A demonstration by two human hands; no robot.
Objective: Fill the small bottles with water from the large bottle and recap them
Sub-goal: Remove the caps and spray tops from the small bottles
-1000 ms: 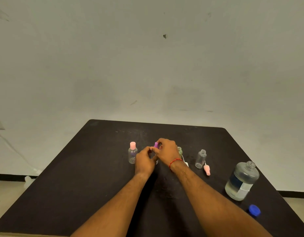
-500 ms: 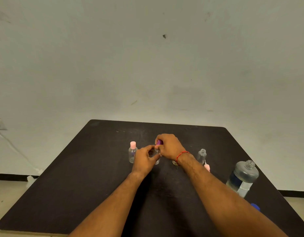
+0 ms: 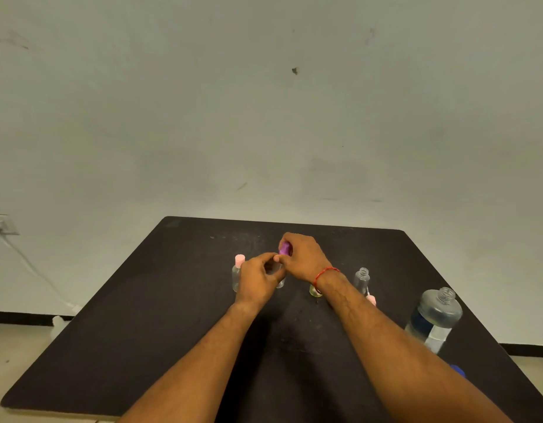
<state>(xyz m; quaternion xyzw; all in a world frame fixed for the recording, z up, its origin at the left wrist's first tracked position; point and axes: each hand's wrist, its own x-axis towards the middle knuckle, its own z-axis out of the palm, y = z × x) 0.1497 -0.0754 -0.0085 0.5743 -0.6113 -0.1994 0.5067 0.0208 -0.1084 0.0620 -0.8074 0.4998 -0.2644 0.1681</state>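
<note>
Small clear plastic bottle stands on the black table, mostly hidden inside your left hand, whose fingers wrap its body. Your right hand pinches the purple plastic cap just above those fingers. Pink-capped clear bottle touches your left knuckles' outer side; the large uncapped water bottle sits well right of your right wrist.
</note>
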